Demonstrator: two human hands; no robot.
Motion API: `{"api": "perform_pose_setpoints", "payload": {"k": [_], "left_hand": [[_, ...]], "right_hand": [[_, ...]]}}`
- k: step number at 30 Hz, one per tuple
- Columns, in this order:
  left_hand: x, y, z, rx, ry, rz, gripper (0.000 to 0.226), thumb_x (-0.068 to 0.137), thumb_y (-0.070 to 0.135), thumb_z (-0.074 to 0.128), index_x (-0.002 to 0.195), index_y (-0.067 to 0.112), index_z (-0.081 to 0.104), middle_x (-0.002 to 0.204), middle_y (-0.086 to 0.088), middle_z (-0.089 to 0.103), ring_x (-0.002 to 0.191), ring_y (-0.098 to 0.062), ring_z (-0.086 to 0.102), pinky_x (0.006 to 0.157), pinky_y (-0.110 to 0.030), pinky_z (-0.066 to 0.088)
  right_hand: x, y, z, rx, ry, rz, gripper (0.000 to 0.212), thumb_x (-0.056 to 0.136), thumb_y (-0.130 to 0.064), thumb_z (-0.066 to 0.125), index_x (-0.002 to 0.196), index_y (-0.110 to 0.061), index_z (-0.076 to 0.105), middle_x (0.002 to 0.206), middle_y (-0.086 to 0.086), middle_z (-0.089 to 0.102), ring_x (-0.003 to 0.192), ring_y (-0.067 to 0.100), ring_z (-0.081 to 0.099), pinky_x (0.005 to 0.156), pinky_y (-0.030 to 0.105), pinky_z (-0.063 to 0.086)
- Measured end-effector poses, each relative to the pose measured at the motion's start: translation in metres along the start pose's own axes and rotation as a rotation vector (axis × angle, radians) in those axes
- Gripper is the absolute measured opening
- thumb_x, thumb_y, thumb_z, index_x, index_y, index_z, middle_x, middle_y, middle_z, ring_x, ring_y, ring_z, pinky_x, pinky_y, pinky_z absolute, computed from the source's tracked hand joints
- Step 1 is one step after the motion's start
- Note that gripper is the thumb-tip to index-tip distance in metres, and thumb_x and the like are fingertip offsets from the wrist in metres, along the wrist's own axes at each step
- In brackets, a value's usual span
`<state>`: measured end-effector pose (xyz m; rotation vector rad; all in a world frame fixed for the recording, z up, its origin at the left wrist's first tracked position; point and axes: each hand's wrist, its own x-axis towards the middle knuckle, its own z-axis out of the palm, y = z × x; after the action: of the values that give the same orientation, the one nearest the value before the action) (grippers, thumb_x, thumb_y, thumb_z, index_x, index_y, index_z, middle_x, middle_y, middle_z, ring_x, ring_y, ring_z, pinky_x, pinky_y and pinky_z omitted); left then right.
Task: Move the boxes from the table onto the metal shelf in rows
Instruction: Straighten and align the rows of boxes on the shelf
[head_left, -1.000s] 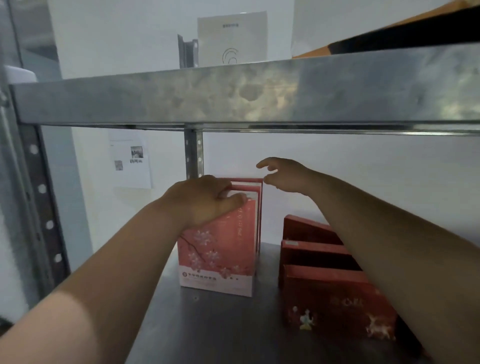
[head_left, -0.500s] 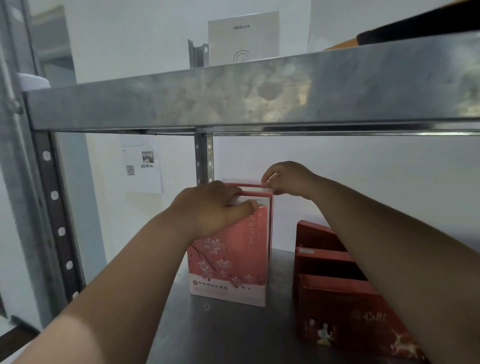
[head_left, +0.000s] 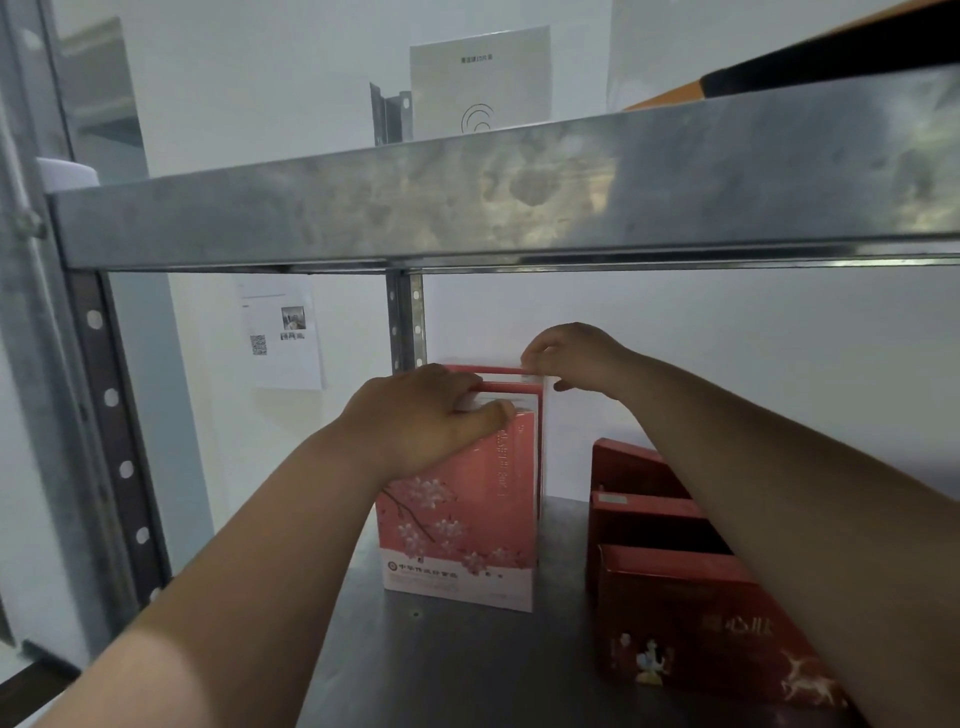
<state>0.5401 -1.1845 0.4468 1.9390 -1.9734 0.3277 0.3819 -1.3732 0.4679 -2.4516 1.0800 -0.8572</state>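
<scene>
A row of upright pink boxes (head_left: 462, 525) with blossom print stands on the metal shelf (head_left: 467, 670), one behind another. My left hand (head_left: 421, 421) lies over the top of the front pink boxes, thumb on the front face. My right hand (head_left: 571, 356) pinches the top right corner of the rearmost pink box. To the right, three dark red boxes (head_left: 691, 618) stand in a row, partly hidden by my right forearm.
The upper shelf's steel edge (head_left: 519, 202) runs across just above my hands. A white box (head_left: 480, 83) and a black-and-orange item (head_left: 810, 67) sit on that upper shelf. Perforated uprights (head_left: 111, 431) stand at the left; a paper notice (head_left: 283, 338) hangs on the wall behind.
My right hand came down from open in the air and closed on the rear pink box's top corner. My left hand stays on the front boxes. The view shifted slightly.
</scene>
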Motion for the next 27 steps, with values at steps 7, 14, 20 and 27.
{"api": "perform_pose_setpoints", "payload": {"k": [7,14,20,27], "left_hand": [[-0.007,-0.013,0.002,-0.035,0.080,0.060,0.055,0.083,0.067,0.040,0.121,0.028,0.054,0.116,0.010,0.055,0.101,-0.012,0.057,0.086,-0.032,0.051],[-0.030,-0.016,0.019,0.079,0.349,0.119,0.041,0.089,0.046,0.048,0.124,0.029,0.059,0.119,0.006,0.065,0.112,-0.022,0.055,0.096,-0.043,0.042],[-0.045,-0.003,0.041,0.071,0.386,0.076,0.064,0.080,0.039,0.074,0.136,0.020,0.050,0.140,-0.004,0.057,0.129,-0.033,0.049,0.105,-0.056,0.042],[-0.045,-0.011,0.041,-0.004,0.394,0.102,0.066,0.081,0.032,0.077,0.139,0.021,0.049,0.143,-0.003,0.050,0.131,-0.030,0.045,0.106,-0.049,0.041]], "right_hand": [[-0.030,-0.008,-0.019,-0.073,-0.017,-0.174,0.029,0.104,-0.019,0.047,0.114,-0.023,0.074,0.107,-0.018,0.066,0.093,-0.003,0.057,0.074,0.008,0.037],[-0.051,0.001,-0.015,-0.051,-0.124,-0.168,0.031,0.088,-0.042,0.074,0.117,-0.031,0.068,0.105,-0.018,0.064,0.094,0.006,0.067,0.074,0.021,0.053],[-0.060,-0.007,-0.012,-0.064,-0.042,-0.148,0.037,0.084,-0.036,0.079,0.117,-0.024,0.071,0.099,-0.012,0.065,0.089,0.008,0.068,0.081,0.025,0.052],[-0.060,-0.007,-0.011,-0.116,0.003,-0.129,0.038,0.082,-0.038,0.080,0.115,-0.021,0.072,0.111,-0.006,0.070,0.101,0.013,0.066,0.084,0.027,0.049]]}}
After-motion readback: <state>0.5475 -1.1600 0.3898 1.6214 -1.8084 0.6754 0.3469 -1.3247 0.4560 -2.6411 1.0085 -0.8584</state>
